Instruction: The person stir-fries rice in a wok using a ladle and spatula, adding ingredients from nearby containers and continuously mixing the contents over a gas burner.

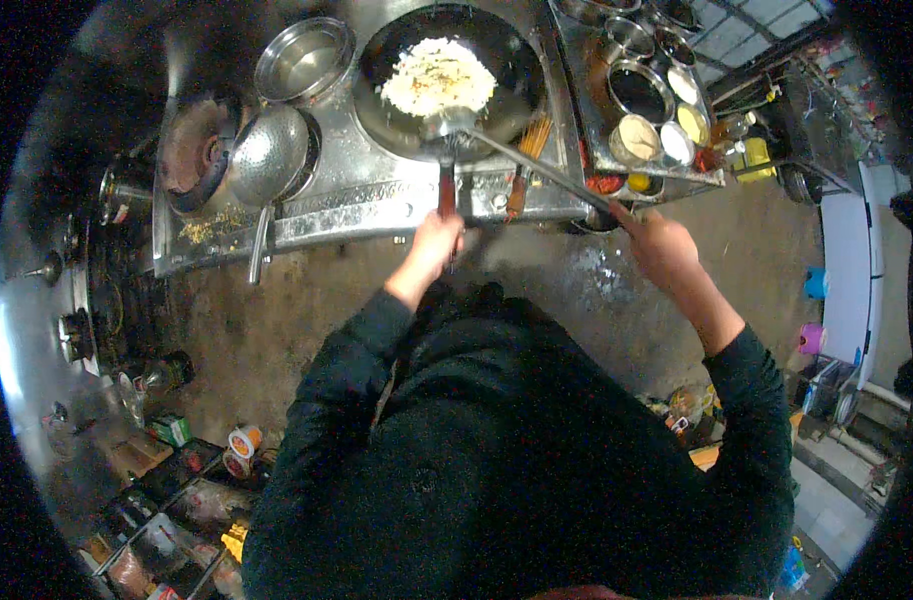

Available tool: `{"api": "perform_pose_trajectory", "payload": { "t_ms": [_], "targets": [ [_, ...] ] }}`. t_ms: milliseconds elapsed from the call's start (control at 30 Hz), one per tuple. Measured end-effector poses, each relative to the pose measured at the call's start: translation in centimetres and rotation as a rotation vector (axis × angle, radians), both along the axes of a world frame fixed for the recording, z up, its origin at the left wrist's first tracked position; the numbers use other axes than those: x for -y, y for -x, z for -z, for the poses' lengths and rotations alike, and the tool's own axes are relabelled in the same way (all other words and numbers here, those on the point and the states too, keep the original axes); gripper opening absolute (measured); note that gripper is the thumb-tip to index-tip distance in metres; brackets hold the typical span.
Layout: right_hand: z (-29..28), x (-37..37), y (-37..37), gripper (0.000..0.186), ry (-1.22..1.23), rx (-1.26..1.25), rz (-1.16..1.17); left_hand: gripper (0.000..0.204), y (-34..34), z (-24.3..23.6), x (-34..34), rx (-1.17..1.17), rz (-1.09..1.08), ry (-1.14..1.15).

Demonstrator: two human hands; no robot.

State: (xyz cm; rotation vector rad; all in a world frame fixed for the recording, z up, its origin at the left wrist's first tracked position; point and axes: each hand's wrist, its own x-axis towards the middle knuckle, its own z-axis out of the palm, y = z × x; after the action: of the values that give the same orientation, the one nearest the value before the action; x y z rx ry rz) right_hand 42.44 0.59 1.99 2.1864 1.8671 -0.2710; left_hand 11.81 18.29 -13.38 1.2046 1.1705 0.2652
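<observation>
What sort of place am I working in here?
Probably a commercial kitchen: a large wok holds food on a steel counter, a big perforated strainer lies to its left, and open containers cluster to its right.

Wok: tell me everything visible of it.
The wok is wide, round and dark, apparently metal, open side up, on the steel-looking cooktop. Pale food with darker bits lies in it, leaving bare wall. Its reddish-brown handle points toward the person, gripped by the left hand. The ladle, held by the right hand, has its bowl inside the near rim; whether it touches the wok is unclear.
</observation>
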Motion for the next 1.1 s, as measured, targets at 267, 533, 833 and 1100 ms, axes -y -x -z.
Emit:
{"api": "perform_pose_trajectory", "payload": {
  "t_ms": [267, 533, 833, 1100],
  "targets": [
    [-4.0, 0.8, 1.1, 0.051, -0.164, -0.429, 0.195, 0.01, 3.1, -6.4, 3.5, -0.043, -0.12, 0.144],
    [-2.1, 0.0, 0.5, 0.056, -0.344, -0.822, 0.149, 0.022, -1.2, -2.6, -0.5, 0.092, -0.07, -0.196],
    [-3.9, -2.7, 4.3, 0.047, -0.097, -1.482, 0.968, 0.008, 0.4, 1.7, -0.5, 0.137, 0.01, -0.265],
    [4.1, -14.4, 5.9, 0.036, -0.04, -1.753, 1.227, 0.052, 2.7, 4.0, -3.4, 0.212, -0.019, 0.133]
  ]
}}
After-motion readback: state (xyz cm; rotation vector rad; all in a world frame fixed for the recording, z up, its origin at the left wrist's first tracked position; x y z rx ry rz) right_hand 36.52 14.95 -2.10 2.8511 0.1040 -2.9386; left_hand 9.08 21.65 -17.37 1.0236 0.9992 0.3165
